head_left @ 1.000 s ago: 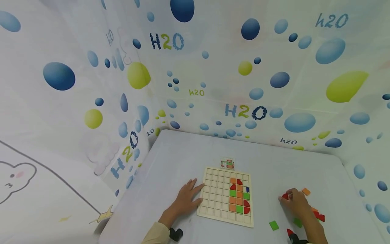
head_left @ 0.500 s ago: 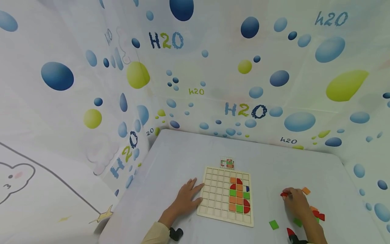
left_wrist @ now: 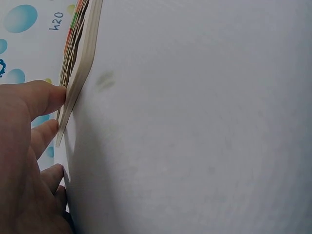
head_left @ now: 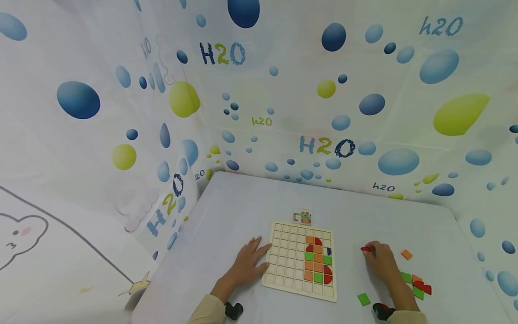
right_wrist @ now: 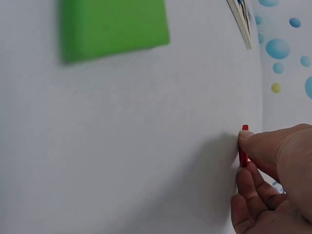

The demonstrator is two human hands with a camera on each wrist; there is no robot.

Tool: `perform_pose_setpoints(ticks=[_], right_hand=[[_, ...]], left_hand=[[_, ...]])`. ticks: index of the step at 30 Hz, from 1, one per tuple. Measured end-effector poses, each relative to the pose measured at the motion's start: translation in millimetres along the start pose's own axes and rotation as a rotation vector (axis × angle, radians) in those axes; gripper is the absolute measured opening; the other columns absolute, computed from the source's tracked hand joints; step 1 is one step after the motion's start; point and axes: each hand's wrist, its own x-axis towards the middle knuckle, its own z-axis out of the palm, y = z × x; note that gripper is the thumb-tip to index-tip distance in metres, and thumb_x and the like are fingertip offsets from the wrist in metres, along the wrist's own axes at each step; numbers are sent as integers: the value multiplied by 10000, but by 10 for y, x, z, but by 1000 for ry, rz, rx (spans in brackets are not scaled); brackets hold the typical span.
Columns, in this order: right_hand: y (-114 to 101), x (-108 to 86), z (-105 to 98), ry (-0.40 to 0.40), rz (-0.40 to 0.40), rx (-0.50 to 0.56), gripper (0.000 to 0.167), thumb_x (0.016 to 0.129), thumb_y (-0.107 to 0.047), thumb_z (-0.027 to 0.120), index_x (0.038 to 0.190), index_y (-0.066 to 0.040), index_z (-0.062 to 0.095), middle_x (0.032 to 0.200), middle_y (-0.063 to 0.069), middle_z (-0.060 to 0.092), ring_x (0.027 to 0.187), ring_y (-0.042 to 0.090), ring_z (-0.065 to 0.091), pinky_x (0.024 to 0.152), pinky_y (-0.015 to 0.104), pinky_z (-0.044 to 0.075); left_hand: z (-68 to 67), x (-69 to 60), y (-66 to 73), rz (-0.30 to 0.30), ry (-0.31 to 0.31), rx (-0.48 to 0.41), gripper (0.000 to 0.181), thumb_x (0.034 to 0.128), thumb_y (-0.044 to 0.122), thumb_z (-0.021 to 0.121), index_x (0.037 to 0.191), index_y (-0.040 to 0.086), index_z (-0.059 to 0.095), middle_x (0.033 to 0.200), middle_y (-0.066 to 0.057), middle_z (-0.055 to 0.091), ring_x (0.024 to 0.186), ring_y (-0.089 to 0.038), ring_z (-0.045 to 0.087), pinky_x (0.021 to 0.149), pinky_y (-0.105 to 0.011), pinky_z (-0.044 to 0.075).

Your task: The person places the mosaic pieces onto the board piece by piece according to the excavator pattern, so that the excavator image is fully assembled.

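My left hand [head_left: 247, 263] rests on the table with fingers spread, thumb and fingertips touching the left edge of a wooden grid board [head_left: 285, 261]. In the left wrist view the thumb presses the side of the board [left_wrist: 84, 63]. To the right of the board, my right hand [head_left: 380, 261] pinches a small red tile [head_left: 365, 249] between thumb and fingers. The right wrist view shows that red tile [right_wrist: 243, 151] edge-on, its outline partly covered by the fingers. Orange, red, green and blue tiles sit in the board's right-hand columns.
A small pattern card [head_left: 302, 217] lies just beyond the board. A green tile [head_left: 363, 299] is near the front, and an orange tile [head_left: 406, 254] lies right of my right hand. Several mixed tiles [head_left: 418, 285] are piled near my right forearm. Patterned curtains stand behind.
My right hand has moved left toward the board, carrying the red tile and uncovering green tiles in the pile. My left hand and the board have stayed in place.
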Motion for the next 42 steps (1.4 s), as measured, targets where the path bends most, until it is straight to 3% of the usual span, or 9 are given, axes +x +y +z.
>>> perform_pose_setpoints(ticks=[3, 8, 16, 19, 24, 28, 36, 42], right_hand=[[-122, 88, 67, -2, 7, 4, 284, 1008, -68, 641, 1207, 133, 611, 1136, 310, 606, 1022, 399, 602, 913, 583, 555], [-492, 209, 202, 5, 14, -20, 297, 1013, -90, 643, 1251, 87, 623, 1190, 284, 599, 1072, 390, 611, 966, 573, 561], [-1161, 302, 455, -45, -93, -71, 270, 1006, -122, 705, 1232, 14, 649, 1188, 215, 603, 1054, 328, 586, 962, 532, 576], [-1316, 322, 551, -53, -172, -70, 255, 992, -121, 736, 1201, 7, 667, 1143, 181, 613, 1006, 292, 580, 926, 501, 588], [-1429, 372, 733, -64, -300, -62, 210, 962, -69, 760, 1144, 11, 693, 1070, 149, 615, 935, 267, 579, 847, 469, 586], [-1480, 384, 822, -72, -354, -101, 192, 954, -40, 757, 1133, 7, 706, 1068, 145, 620, 940, 279, 588, 836, 468, 564], [-1601, 376, 837, -91, -416, -141, 154, 949, -9, 754, 1094, -8, 703, 1036, 135, 606, 927, 294, 578, 832, 504, 522], [-1599, 400, 832, -125, -409, -128, 149, 952, -11, 753, 1091, -23, 700, 1051, 136, 610, 936, 291, 587, 837, 507, 524]], left_hand=[[6, 1, -4, 13, 3, 0, 579, 1027, 362, 614, 1576, 209, 514, 1693, -204, 345, 1577, -457, 274, 1241, -682, 245], [0, 9, 3, 13, 3, 5, 575, 1032, 356, 617, 1576, 204, 513, 1692, -206, 344, 1578, -457, 273, 1241, -680, 248], [-18, 18, 32, -5, 6, 10, 572, 1026, 340, 628, 1571, 202, 521, 1694, -196, 345, 1582, -446, 272, 1250, -661, 249], [-10, 19, 22, -4, 2, 5, 570, 1029, 344, 625, 1572, 205, 519, 1696, -196, 341, 1583, -447, 268, 1250, -663, 246], [0, 35, 4, 12, -4, 6, 572, 1036, 357, 619, 1578, 210, 509, 1698, -198, 336, 1585, -447, 262, 1248, -669, 245], [-4, 51, 9, 7, -11, 5, 576, 1038, 364, 619, 1584, 222, 501, 1704, -188, 329, 1589, -438, 259, 1250, -668, 242], [-42, 44, 47, 12, 6, 4, 568, 1034, 342, 627, 1573, 201, 517, 1690, -210, 347, 1578, -461, 272, 1240, -680, 247], [-38, 53, 39, 2, -1, -1, 569, 1040, 343, 617, 1580, 201, 507, 1700, -197, 332, 1589, -441, 258, 1253, -664, 239]])
